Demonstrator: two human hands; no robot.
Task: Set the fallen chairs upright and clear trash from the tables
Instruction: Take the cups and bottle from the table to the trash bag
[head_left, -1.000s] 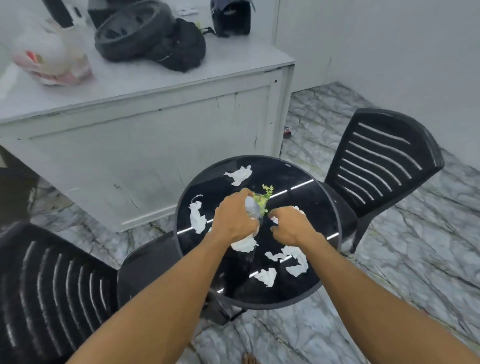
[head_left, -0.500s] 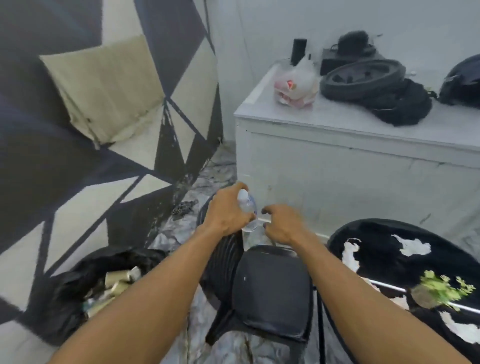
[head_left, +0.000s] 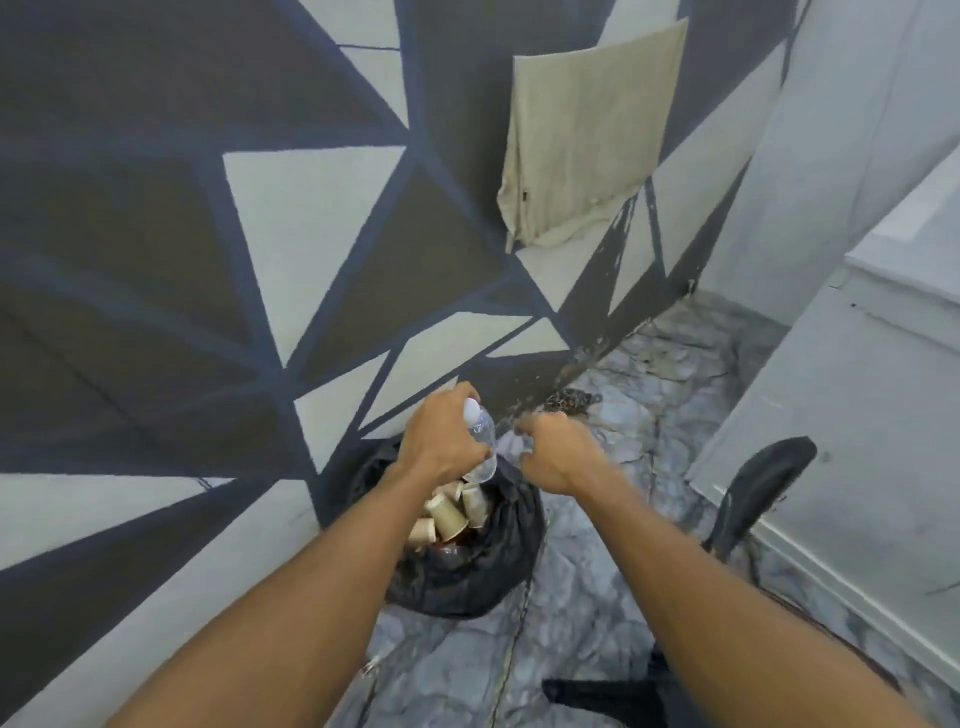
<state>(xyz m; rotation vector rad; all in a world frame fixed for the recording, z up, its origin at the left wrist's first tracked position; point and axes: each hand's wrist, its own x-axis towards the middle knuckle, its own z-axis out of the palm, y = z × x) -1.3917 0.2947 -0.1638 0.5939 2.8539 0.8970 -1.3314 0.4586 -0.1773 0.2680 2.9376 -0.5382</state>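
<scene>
My left hand (head_left: 441, 441) is shut on a clear plastic bottle (head_left: 482, 441) with a white cap, held directly above an open black trash bag (head_left: 467, 566) on the floor by the wall. The bag holds several tan paper cups (head_left: 447, 514). My right hand (head_left: 556, 454) hovers just right of the bottle with its fingers curled around something small and pale; blur hides what it is. A black chair (head_left: 753, 493) stands at the right, only partly in view.
A wall (head_left: 208, 260) painted in grey and cream triangles rises right behind the bag, with a beige cloth (head_left: 582, 140) hanging on it. The white counter (head_left: 857, 415) stands at the right. Marble-patterned floor (head_left: 649, 374) runs between wall and counter.
My view has swung left from the round table, past the chair, to the trash bag. Both hands came along, and the bottle now hangs over the bag.
</scene>
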